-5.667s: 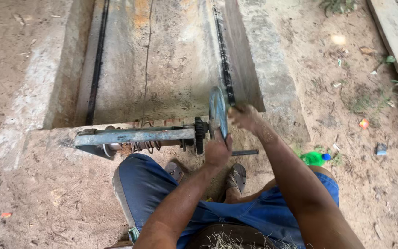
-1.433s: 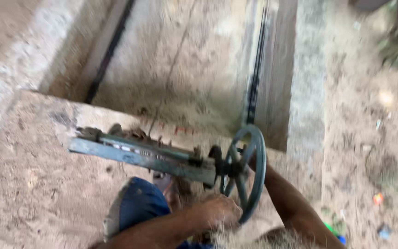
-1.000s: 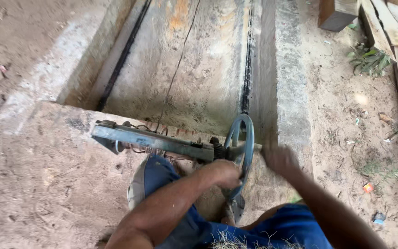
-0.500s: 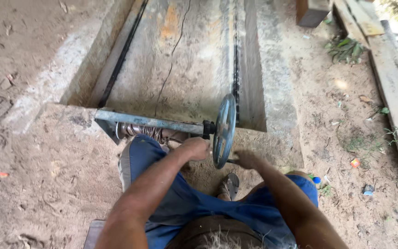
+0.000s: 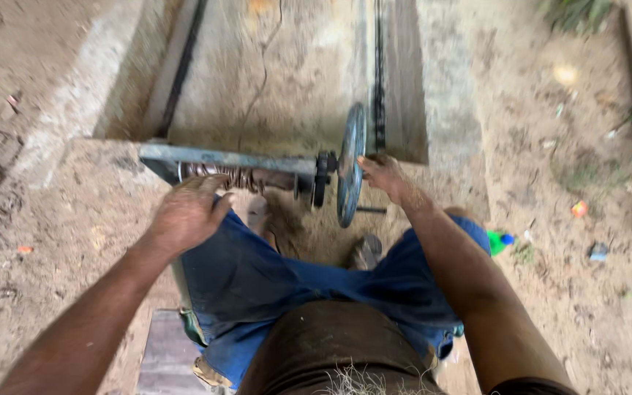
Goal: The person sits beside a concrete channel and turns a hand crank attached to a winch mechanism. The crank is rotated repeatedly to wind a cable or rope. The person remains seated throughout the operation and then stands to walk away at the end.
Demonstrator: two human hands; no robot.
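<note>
A blue metal handwheel (image 5: 350, 164) stands edge-on in front of me on a shaft. My right hand (image 5: 380, 174) grips its rim on the right side. A blue-grey steel bar (image 5: 221, 157) runs left from the wheel, with a rusty coil spring (image 5: 217, 175) under it. My left hand (image 5: 188, 212) hangs just below the bar, fingers loosely curled, with nothing in it. My knees in blue shorts (image 5: 257, 271) are spread beneath the wheel.
A long concrete trough (image 5: 287, 66) with a chain (image 5: 379, 66) along its right wall stretches ahead. A black strip (image 5: 184, 66) lines its left side. Sandy ground lies all around, with a green bottle (image 5: 499, 241) and scraps of litter at the right. A wooden board (image 5: 162, 351) is under me.
My left hand has come off the wheel and dropped to the left below the bar. My right hand has moved up from the wheel's lower rim to its upper right edge.
</note>
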